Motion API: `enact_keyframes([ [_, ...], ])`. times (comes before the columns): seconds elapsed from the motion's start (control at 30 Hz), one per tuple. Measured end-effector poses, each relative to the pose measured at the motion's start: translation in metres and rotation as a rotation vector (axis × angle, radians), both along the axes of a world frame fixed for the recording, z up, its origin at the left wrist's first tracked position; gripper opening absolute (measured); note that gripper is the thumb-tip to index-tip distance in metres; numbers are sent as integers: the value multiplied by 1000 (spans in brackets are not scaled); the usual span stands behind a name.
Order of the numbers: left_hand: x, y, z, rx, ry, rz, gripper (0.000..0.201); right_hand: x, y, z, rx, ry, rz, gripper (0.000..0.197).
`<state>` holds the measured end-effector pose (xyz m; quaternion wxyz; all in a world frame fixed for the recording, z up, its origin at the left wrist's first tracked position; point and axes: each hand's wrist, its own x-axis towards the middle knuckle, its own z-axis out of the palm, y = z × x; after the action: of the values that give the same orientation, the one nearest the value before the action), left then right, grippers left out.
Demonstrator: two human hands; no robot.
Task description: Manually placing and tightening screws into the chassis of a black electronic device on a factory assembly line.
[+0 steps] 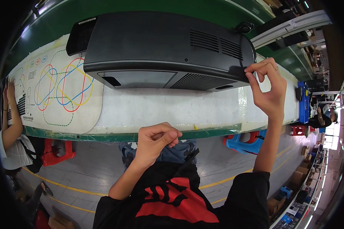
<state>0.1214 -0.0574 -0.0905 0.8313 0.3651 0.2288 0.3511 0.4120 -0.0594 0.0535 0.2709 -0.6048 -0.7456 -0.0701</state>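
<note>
A large dark grey appliance [149, 38] with slotted vents lies lengthwise on the workbench in front of me. My right hand [270, 86] is at its right end, thumb and forefinger pinched together by the lower corner. Whether a thin thing is between those fingertips is too small to tell. My left hand [156, 141] hangs over the bench's near edge, apart from the appliance. Its fingers are curled in with the thumb laid across them, and what they may hold is hidden. A black tray-like part [80, 36] adjoins the appliance's left end.
A white mat [72, 118] printed with coloured loops covers the bench's left part, where another person's arm [14, 110] rests. Red [59, 152] and blue [240, 144] stools stand by the near edge. A blue bin [303, 103] is at the right end; a coiled black cable [244, 26] lies behind the appliance.
</note>
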Motion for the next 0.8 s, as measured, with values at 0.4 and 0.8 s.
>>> enact_keyframes([
  [0.4, -5, 18, 16, -99, -97, 33, 24, -29, -9, -25, 233, -265, -68, 31],
  [0.8, -11, 26, 20, -92, -373, -106, 19, -35, -8, -8, 165, -215, -185, 30],
])
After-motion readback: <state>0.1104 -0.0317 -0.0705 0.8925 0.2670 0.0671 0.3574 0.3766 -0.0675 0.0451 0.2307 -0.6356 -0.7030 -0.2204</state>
